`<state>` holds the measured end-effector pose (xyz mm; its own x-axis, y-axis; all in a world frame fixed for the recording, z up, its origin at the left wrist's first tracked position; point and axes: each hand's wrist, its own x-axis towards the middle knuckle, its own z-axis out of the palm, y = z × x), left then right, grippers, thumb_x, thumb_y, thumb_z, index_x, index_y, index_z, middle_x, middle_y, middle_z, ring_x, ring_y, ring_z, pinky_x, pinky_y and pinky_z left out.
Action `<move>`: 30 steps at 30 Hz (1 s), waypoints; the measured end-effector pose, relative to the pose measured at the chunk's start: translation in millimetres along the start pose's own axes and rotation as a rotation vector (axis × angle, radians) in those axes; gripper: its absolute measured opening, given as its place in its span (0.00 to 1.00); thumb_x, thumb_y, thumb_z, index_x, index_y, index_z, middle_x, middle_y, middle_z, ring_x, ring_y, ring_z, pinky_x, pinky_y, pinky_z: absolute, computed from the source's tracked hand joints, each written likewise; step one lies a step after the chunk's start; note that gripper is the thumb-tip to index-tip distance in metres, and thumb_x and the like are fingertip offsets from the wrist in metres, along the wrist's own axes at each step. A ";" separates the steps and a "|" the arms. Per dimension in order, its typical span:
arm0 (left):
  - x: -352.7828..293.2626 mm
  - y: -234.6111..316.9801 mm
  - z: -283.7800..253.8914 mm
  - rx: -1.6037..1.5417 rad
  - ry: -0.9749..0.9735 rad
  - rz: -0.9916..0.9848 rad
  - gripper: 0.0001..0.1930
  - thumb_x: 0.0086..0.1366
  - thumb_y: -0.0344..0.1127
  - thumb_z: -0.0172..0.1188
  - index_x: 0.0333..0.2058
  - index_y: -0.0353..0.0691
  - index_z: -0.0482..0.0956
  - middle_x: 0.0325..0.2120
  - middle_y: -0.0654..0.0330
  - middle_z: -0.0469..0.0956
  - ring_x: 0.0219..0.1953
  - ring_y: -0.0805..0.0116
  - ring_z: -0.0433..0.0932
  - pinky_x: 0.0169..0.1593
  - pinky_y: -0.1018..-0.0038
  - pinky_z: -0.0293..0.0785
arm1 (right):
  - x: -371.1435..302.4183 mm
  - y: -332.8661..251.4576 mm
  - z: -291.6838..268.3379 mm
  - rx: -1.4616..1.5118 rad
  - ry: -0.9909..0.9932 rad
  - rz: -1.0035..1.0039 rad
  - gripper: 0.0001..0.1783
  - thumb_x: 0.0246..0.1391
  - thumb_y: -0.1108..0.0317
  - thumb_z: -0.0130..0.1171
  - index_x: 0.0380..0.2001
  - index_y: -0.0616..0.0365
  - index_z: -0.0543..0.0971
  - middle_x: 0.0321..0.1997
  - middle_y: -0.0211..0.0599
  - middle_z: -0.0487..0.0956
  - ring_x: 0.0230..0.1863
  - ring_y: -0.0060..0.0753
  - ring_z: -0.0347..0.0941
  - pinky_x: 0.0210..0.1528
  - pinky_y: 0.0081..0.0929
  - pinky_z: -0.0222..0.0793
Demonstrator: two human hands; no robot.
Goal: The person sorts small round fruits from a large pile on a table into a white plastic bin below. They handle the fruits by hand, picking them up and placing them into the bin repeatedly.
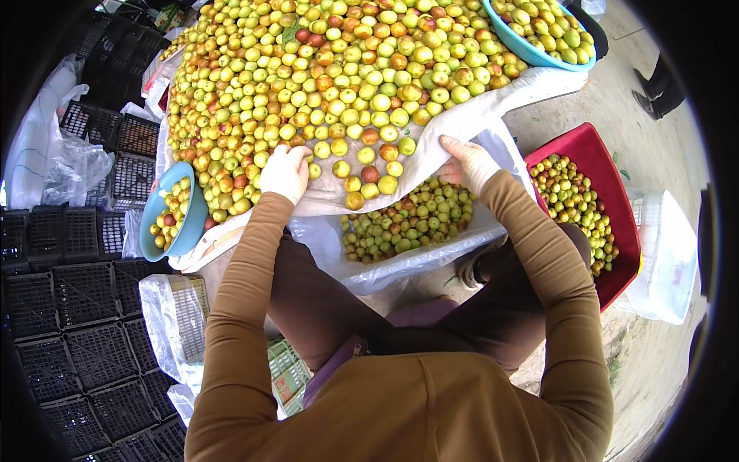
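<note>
A broad heap of green and reddish-brown jujubes [339, 58] covers a raised surface lined with white cloth [493, 108]. At the heap's near edge my left hand [284, 172], in a pale glove or wrap, has its fingers curled together against the fruit; whatever lies within them is hidden. To the right, my right hand [471, 163] pinches the cloth's hanging edge, thumb above and fingers partly out of sight underneath. Several loose jujubes [369, 174] lie on the cloth between both hands. Below them, a plastic-lined container [369, 279] holds more jujubes.
A blue bowl [198, 219] of jujubes sits left of the heap, another blue basin [514, 40] at far right. Right of my knee stands a red bin [616, 173] of jujubes. Black crates [92, 358] fill the left; a plastic-covered crate [187, 316] is nearer. Someone's foot [645, 104] shows far right.
</note>
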<state>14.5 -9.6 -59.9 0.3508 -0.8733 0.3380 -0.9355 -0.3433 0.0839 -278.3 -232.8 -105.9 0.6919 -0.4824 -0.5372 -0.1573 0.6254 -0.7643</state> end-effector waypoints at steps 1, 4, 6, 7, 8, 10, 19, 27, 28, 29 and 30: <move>4.2 -3.6 -1.7 0.007 0.028 -0.043 0.09 0.58 0.36 0.58 0.38 0.49 0.80 0.35 0.52 0.75 0.38 0.51 0.76 0.42 0.60 0.75 | -0.5 -0.1 2.9 0.017 0.022 -0.015 0.27 0.54 0.44 0.63 0.48 0.54 0.77 0.45 0.39 0.82 0.45 0.37 0.78 0.50 0.39 0.71; 20.6 -6.6 6.5 -0.138 0.114 -0.208 0.09 0.58 0.36 0.56 0.36 0.46 0.82 0.36 0.51 0.77 0.39 0.51 0.77 0.44 0.62 0.75 | 0.1 -8.7 -12.4 -0.195 -0.074 0.090 0.29 0.53 0.42 0.63 0.41 0.59 0.79 0.41 0.42 0.82 0.44 0.40 0.79 0.47 0.38 0.73; 20.9 -26.9 11.7 -0.348 0.187 -0.310 0.09 0.56 0.33 0.56 0.34 0.41 0.84 0.33 0.52 0.80 0.35 0.58 0.79 0.42 0.67 0.76 | -37.5 -37.6 17.0 -1.417 -0.007 -0.272 0.32 0.54 0.43 0.60 0.36 0.69 0.80 0.34 0.51 0.83 0.33 0.47 0.81 0.38 0.33 0.75; 23.4 -28.0 9.9 -0.474 0.190 -0.405 0.09 0.56 0.32 0.57 0.33 0.40 0.84 0.32 0.52 0.81 0.34 0.61 0.79 0.41 0.69 0.76 | -51.6 -47.8 26.1 -1.327 0.012 -0.335 0.30 0.54 0.45 0.60 0.36 0.68 0.80 0.35 0.52 0.82 0.34 0.47 0.80 0.39 0.33 0.75; 20.2 -26.7 5.1 -0.597 0.186 -0.503 0.08 0.55 0.31 0.57 0.32 0.38 0.84 0.30 0.53 0.81 0.32 0.63 0.80 0.40 0.71 0.76 | -65.2 -56.1 40.1 -1.232 0.022 -0.391 0.28 0.54 0.46 0.60 0.36 0.67 0.81 0.36 0.54 0.82 0.36 0.48 0.80 0.40 0.34 0.74; 10.1 -25.5 0.4 -0.723 0.186 -0.569 0.08 0.54 0.30 0.58 0.31 0.36 0.84 0.29 0.54 0.82 0.30 0.67 0.80 0.38 0.74 0.76 | -56.3 -57.1 74.5 -1.204 0.141 -0.808 0.21 0.55 0.53 0.58 0.41 0.61 0.80 0.42 0.48 0.81 0.45 0.46 0.77 0.48 0.35 0.71; 55.5 32.0 1.0 -0.157 -0.229 -0.243 0.19 0.61 0.52 0.55 0.42 0.46 0.83 0.34 0.56 0.83 0.40 0.58 0.81 0.45 0.65 0.76 | 100.0 -26.5 147.5 -1.583 0.491 -1.437 0.20 0.57 0.55 0.53 0.50 0.47 0.77 0.53 0.39 0.76 0.58 0.44 0.69 0.58 0.43 0.61; 112.9 48.7 -23.4 0.005 -0.824 -0.270 0.22 0.58 0.52 0.62 0.45 0.45 0.83 0.46 0.58 0.81 0.47 0.61 0.80 0.50 0.65 0.76 | 97.4 -26.6 135.0 -1.458 0.416 -1.414 0.21 0.58 0.56 0.52 0.52 0.49 0.76 0.54 0.42 0.75 0.56 0.47 0.68 0.57 0.43 0.63; 112.3 47.0 -23.2 -0.003 -0.836 -0.248 0.23 0.56 0.53 0.62 0.45 0.44 0.83 0.45 0.57 0.81 0.47 0.60 0.80 0.50 0.64 0.76 | 97.6 -27.1 136.5 -1.499 0.432 -1.364 0.22 0.58 0.55 0.52 0.54 0.49 0.75 0.55 0.42 0.75 0.57 0.47 0.68 0.57 0.43 0.62; 111.4 43.8 -25.0 -0.009 -0.844 -0.225 0.25 0.55 0.55 0.62 0.44 0.43 0.83 0.45 0.56 0.81 0.47 0.59 0.80 0.50 0.64 0.76 | 94.0 -31.4 143.3 -1.537 0.451 -1.316 0.23 0.58 0.54 0.51 0.55 0.49 0.74 0.56 0.41 0.74 0.58 0.47 0.67 0.58 0.43 0.62; 110.0 40.9 -26.3 -0.015 -0.853 -0.202 0.26 0.53 0.56 0.62 0.44 0.42 0.83 0.44 0.54 0.81 0.46 0.58 0.80 0.50 0.63 0.75 | 92.2 -33.5 149.6 -1.574 0.470 -1.266 0.24 0.59 0.52 0.50 0.56 0.49 0.73 0.57 0.41 0.73 0.58 0.47 0.66 0.59 0.43 0.61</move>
<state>13.7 -110.6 5.3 0.4163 -0.7593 -0.5001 -0.8506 -0.5196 0.0809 -103.8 -206.5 -76.5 0.7255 -0.3733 0.5781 -0.3552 -0.9227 -0.1499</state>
